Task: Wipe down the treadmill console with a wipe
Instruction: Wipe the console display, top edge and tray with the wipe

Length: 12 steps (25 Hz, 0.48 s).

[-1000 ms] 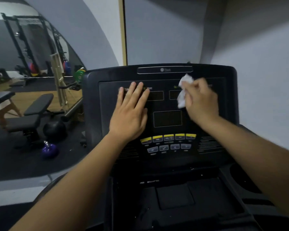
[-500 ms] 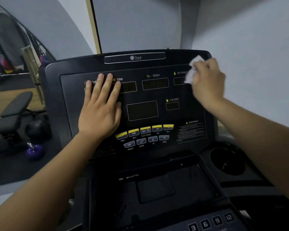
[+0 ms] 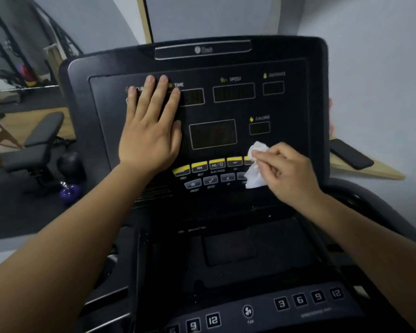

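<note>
Single view, head-worn, wide-angle. Faces forward and down onto the upright black plastic treadmill console (image 3: 298,111), which fills mid-frame. Near: both hands reach its face. Forearms enter from the lower corners; left hand (image 3: 149,140) sits left of centre, right hand (image 3: 288,171) with crumpled white wipe (image 3: 256,179) right of centre. A dark lower strip of numbered keys (image 3: 262,306) runs along the bottom edge. Lines bow at the left border, where a black padded bench (image 3: 42,129) shows.

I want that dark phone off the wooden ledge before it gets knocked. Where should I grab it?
Probably pinch the phone across its two long edges, coming down from above. It lies flat on the wooden ledge, so its underside cannot be reached. The right hand is nearest but holds the wipe.
</note>
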Available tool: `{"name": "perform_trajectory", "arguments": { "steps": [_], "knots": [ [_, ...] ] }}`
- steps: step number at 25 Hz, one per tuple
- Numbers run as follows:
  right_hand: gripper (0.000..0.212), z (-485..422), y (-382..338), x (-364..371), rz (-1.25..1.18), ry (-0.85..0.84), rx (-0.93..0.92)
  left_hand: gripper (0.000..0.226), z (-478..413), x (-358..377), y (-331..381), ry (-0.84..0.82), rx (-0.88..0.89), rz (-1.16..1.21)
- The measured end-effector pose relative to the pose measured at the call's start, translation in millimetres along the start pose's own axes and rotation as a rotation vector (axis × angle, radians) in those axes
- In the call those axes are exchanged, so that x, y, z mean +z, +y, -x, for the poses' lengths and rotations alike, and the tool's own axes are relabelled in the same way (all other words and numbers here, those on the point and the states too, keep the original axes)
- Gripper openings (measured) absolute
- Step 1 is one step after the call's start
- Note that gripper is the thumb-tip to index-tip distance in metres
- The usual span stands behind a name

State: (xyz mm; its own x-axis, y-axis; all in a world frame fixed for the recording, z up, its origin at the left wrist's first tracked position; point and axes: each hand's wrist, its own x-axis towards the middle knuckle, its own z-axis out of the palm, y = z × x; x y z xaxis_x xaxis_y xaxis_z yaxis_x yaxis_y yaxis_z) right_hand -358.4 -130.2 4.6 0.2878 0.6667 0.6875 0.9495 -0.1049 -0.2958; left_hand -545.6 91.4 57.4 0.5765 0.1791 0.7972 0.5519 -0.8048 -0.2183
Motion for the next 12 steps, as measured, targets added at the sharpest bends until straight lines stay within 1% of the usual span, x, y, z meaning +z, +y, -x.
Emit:
{"name": "perform_trajectory", "arguments": {
  "steps": [1, 2, 4, 7, 9, 11, 12],
  "knots": [
    [0.018, 1.4, -7.4, 2.9, -0.017, -0.015, -0.01, 0.056, -0.3, 0.0, 1.1, -0.003, -0.003, -0.005],
    [0.016, 3.3, -20.6, 9.7, -0.031, -0.067, -0.049, 0.056, -0.8, 0.0, 1.8, -0.004, -0.006, -0.008],
    [0.014, 7.3, -59.7, 30.0, -0.06, -0.243, -0.129, 0.056, -1.6, 0.4, 3.2, -0.004, -0.003, -0.002],
    [0.021, 5.3, -112.5, 61.8, -0.089, -0.476, -0.224, 0.055, -0.6, 0.3, 0.2, 0.0, 0.0, 0.005],
    [0.022, 5.2, -119.8, 65.3, -0.152, -0.535, -0.22, 0.055, 0.5, 0.3, -1.0, 0.0, 0.006, 0.015],
    [0.02, 11.2, -97.3, 51.6, -0.202, -0.534, -0.143, 0.055, 0.6, -0.1, 0.3, 0.0, 0.004, 0.023],
    [0.019, 16.8, -80.5, 38.2, -0.182, -0.516, -0.094, 0.055, 0.2, -0.1, 0.7, -0.003, 0.001, 0.019]
  ]
}}
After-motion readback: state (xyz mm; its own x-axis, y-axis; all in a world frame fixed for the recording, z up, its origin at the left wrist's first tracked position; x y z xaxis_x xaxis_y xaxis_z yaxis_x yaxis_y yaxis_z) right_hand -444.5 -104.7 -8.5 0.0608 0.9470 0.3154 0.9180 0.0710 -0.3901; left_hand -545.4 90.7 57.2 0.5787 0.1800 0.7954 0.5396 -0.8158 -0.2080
